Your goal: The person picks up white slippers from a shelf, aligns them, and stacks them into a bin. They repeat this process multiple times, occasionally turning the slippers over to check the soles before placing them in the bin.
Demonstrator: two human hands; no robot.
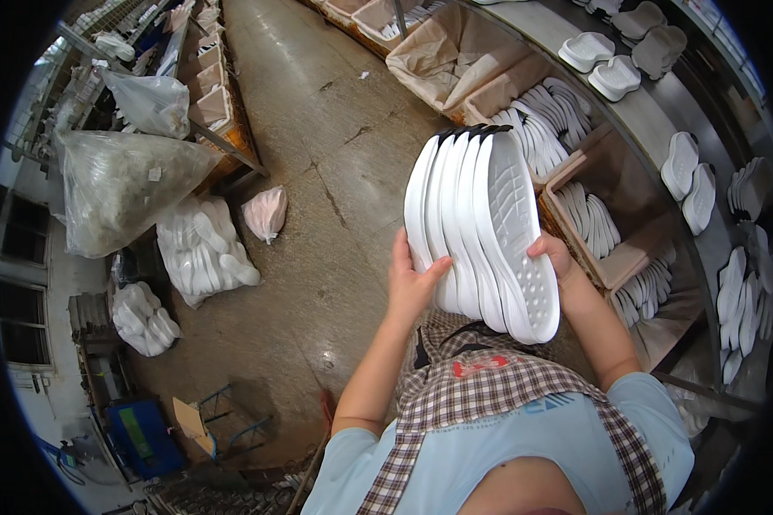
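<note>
Between my two hands I hold a row of several white shoe soles (pixel 511 215), pressed side by side and upright, with black at their far ends. My left hand (pixel 414 273) grips the outer left sole, its thumb lying across the near part of the row. On the other side, my right hand (pixel 555 257) clasps the edge of the rightmost sole, whose patterned, dimpled inner face is turned up. Most of the fingers are hidden behind the soles. The row is held in front of my checked apron (pixel 498 386).
Cloth-lined crates (pixel 584 163) with more white soles stand to my right. Beyond them a metal conveyor (pixel 653 129) carries pairs of soles. Clear plastic bags (pixel 137 193) and a bag of soles (pixel 204 249) lie at left. A small pinkish bag (pixel 266 213) is on the floor.
</note>
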